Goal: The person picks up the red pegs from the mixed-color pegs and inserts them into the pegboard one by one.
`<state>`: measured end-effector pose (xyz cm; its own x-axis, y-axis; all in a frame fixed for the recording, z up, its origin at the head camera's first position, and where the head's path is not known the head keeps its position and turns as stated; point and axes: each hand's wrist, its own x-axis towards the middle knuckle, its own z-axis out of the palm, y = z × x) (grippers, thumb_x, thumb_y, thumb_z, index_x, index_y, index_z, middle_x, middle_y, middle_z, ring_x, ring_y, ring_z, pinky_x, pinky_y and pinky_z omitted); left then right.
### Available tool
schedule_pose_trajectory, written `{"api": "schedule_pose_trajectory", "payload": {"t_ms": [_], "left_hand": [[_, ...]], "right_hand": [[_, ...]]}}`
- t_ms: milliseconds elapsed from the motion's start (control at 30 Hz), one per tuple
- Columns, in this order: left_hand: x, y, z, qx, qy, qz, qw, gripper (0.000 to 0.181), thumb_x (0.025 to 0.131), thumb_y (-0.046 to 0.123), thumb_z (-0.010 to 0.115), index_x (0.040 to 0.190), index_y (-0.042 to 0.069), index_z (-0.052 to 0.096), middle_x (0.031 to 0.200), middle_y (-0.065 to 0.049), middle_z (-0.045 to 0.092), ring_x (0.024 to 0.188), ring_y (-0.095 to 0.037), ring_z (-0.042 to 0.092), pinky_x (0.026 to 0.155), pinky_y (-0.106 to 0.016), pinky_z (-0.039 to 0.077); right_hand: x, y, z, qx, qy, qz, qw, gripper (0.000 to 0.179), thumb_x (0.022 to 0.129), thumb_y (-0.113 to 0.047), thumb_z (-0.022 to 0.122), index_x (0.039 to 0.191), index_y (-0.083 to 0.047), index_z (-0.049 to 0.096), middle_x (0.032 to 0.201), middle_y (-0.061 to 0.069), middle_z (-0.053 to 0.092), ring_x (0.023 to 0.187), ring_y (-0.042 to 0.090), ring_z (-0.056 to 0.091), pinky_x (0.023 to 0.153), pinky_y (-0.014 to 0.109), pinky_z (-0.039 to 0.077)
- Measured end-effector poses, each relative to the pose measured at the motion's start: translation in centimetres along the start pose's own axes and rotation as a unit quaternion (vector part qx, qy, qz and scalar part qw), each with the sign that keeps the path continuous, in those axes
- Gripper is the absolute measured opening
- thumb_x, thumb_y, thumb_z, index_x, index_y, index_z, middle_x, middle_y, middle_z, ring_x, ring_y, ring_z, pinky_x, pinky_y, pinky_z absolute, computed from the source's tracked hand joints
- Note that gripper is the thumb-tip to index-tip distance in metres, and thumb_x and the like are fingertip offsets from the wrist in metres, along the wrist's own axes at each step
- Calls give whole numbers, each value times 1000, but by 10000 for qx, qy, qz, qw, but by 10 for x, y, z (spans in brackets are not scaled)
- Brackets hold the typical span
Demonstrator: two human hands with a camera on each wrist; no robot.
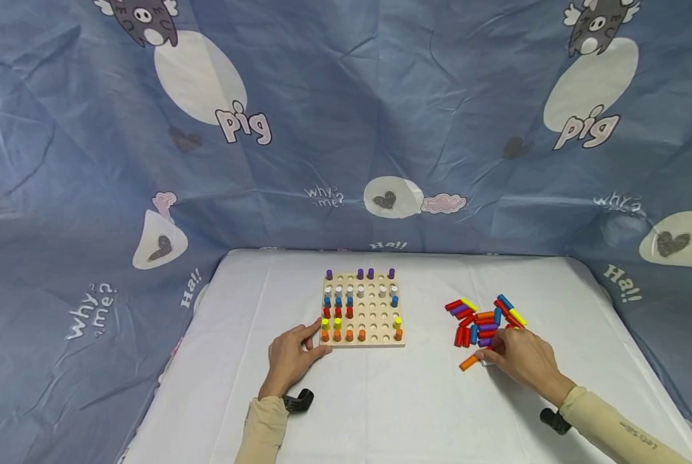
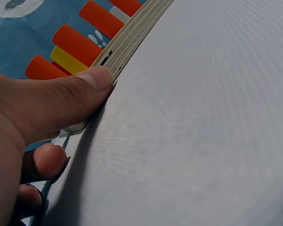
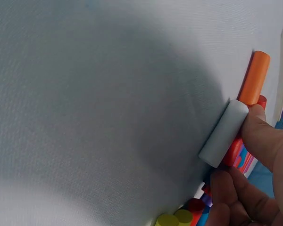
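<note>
A wooden pegboard [image 1: 375,343] is set near the middle of the counter [image 1: 381,406], with upright pegs arranged in colour rows: purple farthest, then white, blue, red, yellow, and orange nearest. Gaps are left in every row, mostly towards the right. The board's near-left corner is held by the left hand [image 1: 290,353], the thumb being laid along the near edge. By the left wrist view the layered plywood of that edge is revealed, a detail too small to be read from the head view.

To the right of the board, loose pegs [image 1: 488,327] of several colours are scattered on their sides. Their near side is covered by the right hand [image 1: 522,356], whose grip is bent and narrow; whether a peg is pinched cannot be told. In the right wrist view a white peg [image 3: 224,134] is seen at full length just beside the thumb, although it is mostly hidden in the head view. An orange peg [image 3: 255,77] is seen lying beyond its end.

A dark device is worn at each wrist, and the counter is backed by a blue printed cloth [image 1: 323,96].
</note>
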<state>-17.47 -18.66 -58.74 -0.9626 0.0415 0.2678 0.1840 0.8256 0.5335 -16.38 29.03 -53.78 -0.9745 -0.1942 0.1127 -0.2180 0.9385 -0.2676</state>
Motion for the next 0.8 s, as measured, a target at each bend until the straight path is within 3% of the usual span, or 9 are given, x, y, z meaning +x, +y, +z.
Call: {"api": "schedule_pose_trajectory", "payload": {"t_ms": [300, 667, 800], "left_hand": [[-1, -2, 0, -26, 4, 26, 10000, 65, 71, 53, 84, 130, 32, 66, 62, 19, 44, 52, -4, 34, 54, -25, 28], [0, -1, -1, -31, 6, 10, 10000, 66, 71, 53, 83, 131, 32, 65, 62, 19, 44, 52, -4, 35, 55, -25, 28], [0, -1, -1, -7, -4, 1, 10000, 66, 71, 54, 83, 131, 32, 65, 62, 19, 44, 52, -4, 35, 55, -25, 28]], "right_hand": [[3, -3, -3, 556, -363, 389, 9970, 36, 70, -48, 85, 78, -20, 64, 70, -11, 63, 58, 7, 50, 49, 29, 37], [7, -6, -4, 880, -286, 361, 9951, 36, 65, -37, 91, 78, -18, 63, 73, -8, 66, 63, 7, 54, 53, 28, 40], [9, -6, -5, 1085, -290, 285, 9933, 29, 70, -32, 89, 77, -18, 64, 72, -8, 67, 65, 7, 57, 56, 28, 41]]}}
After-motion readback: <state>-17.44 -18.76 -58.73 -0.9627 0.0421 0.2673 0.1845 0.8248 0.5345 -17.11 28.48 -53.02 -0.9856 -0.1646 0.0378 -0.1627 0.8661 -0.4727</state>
